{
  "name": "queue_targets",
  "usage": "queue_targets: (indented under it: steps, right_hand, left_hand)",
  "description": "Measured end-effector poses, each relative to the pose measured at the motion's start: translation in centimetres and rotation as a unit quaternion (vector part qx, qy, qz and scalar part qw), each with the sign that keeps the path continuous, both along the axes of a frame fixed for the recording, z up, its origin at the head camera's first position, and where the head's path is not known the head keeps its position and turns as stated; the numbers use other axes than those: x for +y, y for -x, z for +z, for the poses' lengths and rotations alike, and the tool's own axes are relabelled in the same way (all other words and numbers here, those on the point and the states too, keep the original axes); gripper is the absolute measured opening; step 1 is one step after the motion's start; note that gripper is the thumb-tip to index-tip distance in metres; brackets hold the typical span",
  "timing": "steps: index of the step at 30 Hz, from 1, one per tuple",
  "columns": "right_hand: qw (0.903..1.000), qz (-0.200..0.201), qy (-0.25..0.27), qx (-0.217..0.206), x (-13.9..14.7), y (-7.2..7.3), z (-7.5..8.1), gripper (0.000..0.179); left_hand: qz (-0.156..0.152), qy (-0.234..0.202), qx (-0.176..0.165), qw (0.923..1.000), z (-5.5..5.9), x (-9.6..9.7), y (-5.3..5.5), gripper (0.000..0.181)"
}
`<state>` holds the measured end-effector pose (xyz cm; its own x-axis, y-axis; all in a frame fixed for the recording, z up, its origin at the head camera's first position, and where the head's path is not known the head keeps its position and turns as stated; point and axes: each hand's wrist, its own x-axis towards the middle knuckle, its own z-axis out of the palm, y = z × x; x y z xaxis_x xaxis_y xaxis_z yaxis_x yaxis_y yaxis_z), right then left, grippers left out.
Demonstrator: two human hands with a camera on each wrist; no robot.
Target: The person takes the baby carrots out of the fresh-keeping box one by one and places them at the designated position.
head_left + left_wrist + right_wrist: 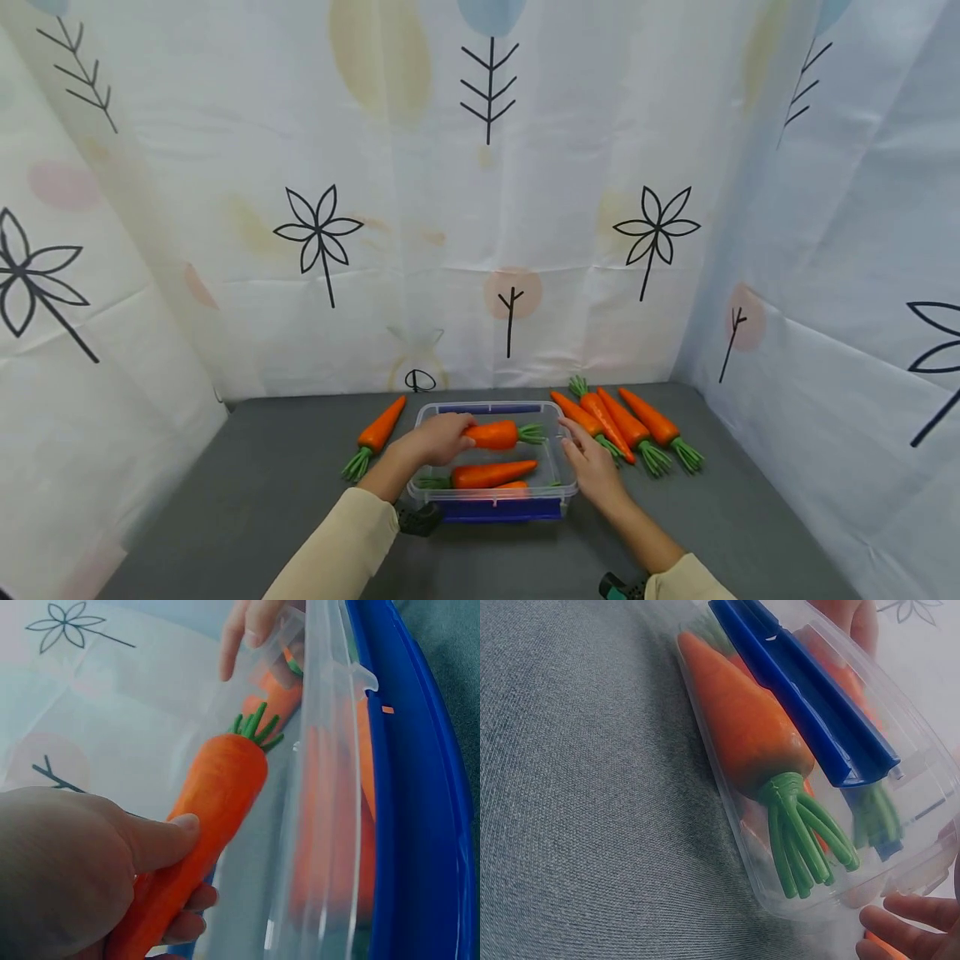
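In the head view a clear plastic box [567, 493] with blue side clips stands on the grey table. My left hand [441, 439] holds an orange toy carrot [492, 434] over the box, green top pointing right. Thumb and fingers wrap the carrot [217, 784] in the left wrist view. More carrots lie inside the box, among them one carrot [493, 474] near its front side. At the box's right side is my right hand [595, 471], fingers extended at the rim. The right wrist view shows that hand [915, 930] with fingers spread beside the box's wall.
To the left of the box lies a single carrot [382, 425]. Several carrots, including the rightmost carrot [651, 417], lie grouped at the back right, close to my right hand. A patterned white curtain [450, 250] surrounds the back and sides of the table [285, 467].
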<state>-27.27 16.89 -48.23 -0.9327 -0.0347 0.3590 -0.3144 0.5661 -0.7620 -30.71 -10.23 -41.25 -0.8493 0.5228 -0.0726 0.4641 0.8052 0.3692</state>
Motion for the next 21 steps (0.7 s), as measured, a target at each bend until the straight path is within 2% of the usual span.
queue_targets:
  steps: [5, 8, 12, 16, 21]
  right_hand:
    - [0.9999, 0.004, 0.002, -0.011, 0.0, 0.0, 0.2, 0.036]
    - [0.9999, 0.003, 0.003, -0.012, 0.0, 0.1, 0.1, 0.037]
    - [0.9998, 0.003, 0.007, -0.020, 0.0, 0.2, 0.0, 0.037]
    - [0.9997, -0.001, 0.010, -0.020, 0.0, 0.2, -0.2, 0.037]
    - [0.9999, -0.003, 0.007, -0.012, 0.0, 0.3, -0.4, 0.037]
  left_hand:
    - [-0.012, -0.048, 0.012, 0.9987, 0.8, -1.2, -0.3, 0.033]
    - [-0.010, -0.077, 0.017, 0.9968, 1.3, -2.0, -0.3, 0.036]
    - [0.008, -0.107, 0.028, 0.9938, 1.7, -3.0, -0.2, 0.039]
    - [0.027, -0.138, 0.044, 0.9891, 1.6, -3.9, 0.0, 0.039]
    - [0.063, -0.179, 0.072, 0.9792, 1.2, -5.0, 0.3, 0.039]
